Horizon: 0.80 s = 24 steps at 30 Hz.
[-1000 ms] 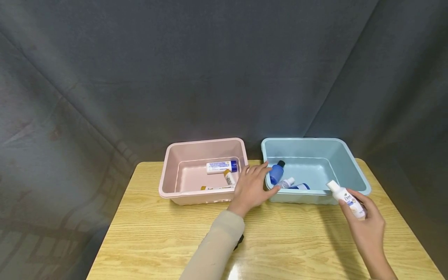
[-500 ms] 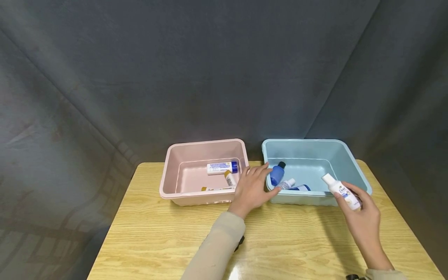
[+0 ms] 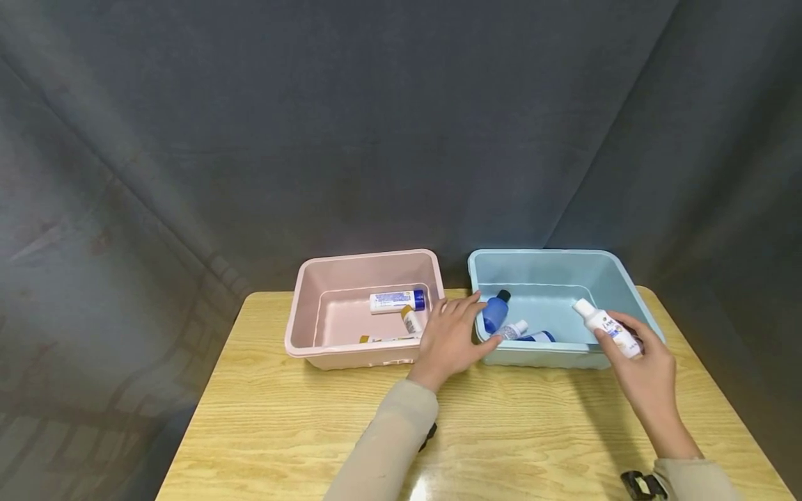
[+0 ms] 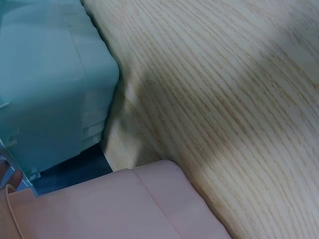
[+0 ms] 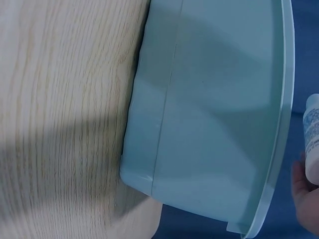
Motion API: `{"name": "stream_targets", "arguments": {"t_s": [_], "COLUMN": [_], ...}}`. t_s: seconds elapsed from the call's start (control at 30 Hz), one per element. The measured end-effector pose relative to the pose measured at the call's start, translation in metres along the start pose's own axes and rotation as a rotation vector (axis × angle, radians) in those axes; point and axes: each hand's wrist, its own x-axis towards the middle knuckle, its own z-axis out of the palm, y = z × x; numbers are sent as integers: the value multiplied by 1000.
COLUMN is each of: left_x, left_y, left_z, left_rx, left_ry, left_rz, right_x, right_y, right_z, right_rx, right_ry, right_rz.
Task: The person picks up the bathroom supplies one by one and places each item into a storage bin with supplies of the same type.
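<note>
My right hand (image 3: 648,379) grips a small white lotion bottle (image 3: 609,330), cap tilted up to the left, over the front right of the blue bin (image 3: 557,296). The bottle (image 5: 312,137) also shows at the right edge of the right wrist view. My left hand (image 3: 447,344) lies spread where the two bins meet, holding nothing. Its fingers reach over the blue bin's left rim, and it hides part of the pink bin's (image 3: 351,275) right front corner. Inside the blue bin are a blue bottle with a black cap (image 3: 496,312), a small clear bottle (image 3: 512,330) and a blue-and-white container (image 3: 539,336).
In the pink bin lie a white tube with a blue cap (image 3: 396,300), a small bottle with a gold cap (image 3: 411,319) and a partly hidden gold-ended item (image 3: 376,338). Both bins stand at the back of a wooden table (image 3: 301,424), before a dark curtain (image 3: 388,125).
The right hand has moved forward and a little left, carrying the white lotion bottle further over the blue bin. My left hand has stayed where it was.
</note>
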Motion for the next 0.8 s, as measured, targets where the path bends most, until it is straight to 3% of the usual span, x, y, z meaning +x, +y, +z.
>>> {"name": "stream_targets", "arguments": {"t_s": [0.8], "left_x": [1], "left_y": [-1], "left_z": [1], "left_rx": [-3], "left_ry": [-1], "left_rz": [3], "right_x": [34], "right_y": [15], "right_z": [1], "right_rx": [-135], "right_ry": [-124], "right_rz": [-90]}}
